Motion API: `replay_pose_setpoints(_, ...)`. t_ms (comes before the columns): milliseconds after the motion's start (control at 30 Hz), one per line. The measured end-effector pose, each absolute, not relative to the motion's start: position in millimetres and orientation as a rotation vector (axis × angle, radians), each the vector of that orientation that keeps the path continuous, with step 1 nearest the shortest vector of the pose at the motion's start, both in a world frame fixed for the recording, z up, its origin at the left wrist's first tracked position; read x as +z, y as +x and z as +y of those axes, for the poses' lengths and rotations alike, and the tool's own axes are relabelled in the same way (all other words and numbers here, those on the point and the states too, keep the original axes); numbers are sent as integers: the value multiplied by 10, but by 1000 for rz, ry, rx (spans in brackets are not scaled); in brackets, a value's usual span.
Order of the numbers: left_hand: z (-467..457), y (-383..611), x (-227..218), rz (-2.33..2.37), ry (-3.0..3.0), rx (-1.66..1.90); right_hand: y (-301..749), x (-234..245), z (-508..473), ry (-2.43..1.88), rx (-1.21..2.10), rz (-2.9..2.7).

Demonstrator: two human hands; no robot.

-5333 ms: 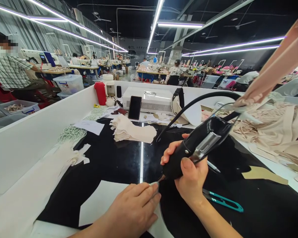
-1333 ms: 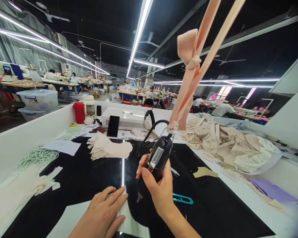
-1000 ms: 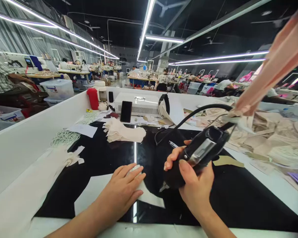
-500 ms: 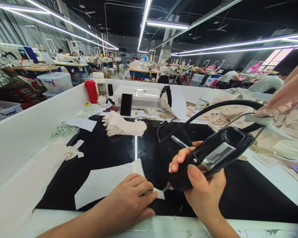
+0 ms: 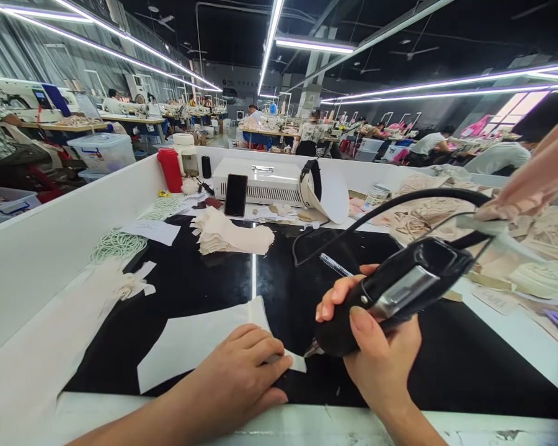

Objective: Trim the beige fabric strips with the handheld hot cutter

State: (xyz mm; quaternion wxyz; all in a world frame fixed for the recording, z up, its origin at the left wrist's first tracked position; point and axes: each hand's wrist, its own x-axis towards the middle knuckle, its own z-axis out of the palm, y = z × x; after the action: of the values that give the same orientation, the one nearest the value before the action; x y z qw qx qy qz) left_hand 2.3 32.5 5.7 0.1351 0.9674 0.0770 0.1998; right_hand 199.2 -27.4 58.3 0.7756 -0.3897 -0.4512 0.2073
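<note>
My left hand (image 5: 242,378) lies palm down on a white, flat cut piece (image 5: 190,341), its fingers stretched over the narrow right end and its thumb apart. I cannot tell whether the piece is cloth or paper. My right hand (image 5: 381,353) is wrapped round a thick black corded handheld power tool (image 5: 404,285) with a metal plate on its side. The tool tilts down to the left. Its small metal tip (image 5: 313,349) is at the piece's narrow end, just right of my left fingers; whether it touches is unclear. A black mat (image 5: 302,303) lies underneath.
Stacked pale pink cut pieces (image 5: 232,235) and a pen (image 5: 335,265) lie beyond my hands. Green cord (image 5: 118,246) and pale cloth (image 5: 46,328) line the left. A phone (image 5: 236,195) leans on a white box (image 5: 265,179). The tool's black cable (image 5: 423,193) arches right, tied to hanging pink cloth (image 5: 534,167).
Hardly anything differs. My left hand and the white piece appear slightly further left, and the tool has shifted very slightly left and up.
</note>
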Motion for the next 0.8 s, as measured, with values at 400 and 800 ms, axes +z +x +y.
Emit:
replay_pose_setpoints(400, 342, 11, 71, 207, 2796, 555, 1981, 591, -289, -837, 463, -978)
replay_pose_setpoints(800, 348, 25, 64, 209, 2785, 560, 1993, 618, -313, -817, 459, -976)
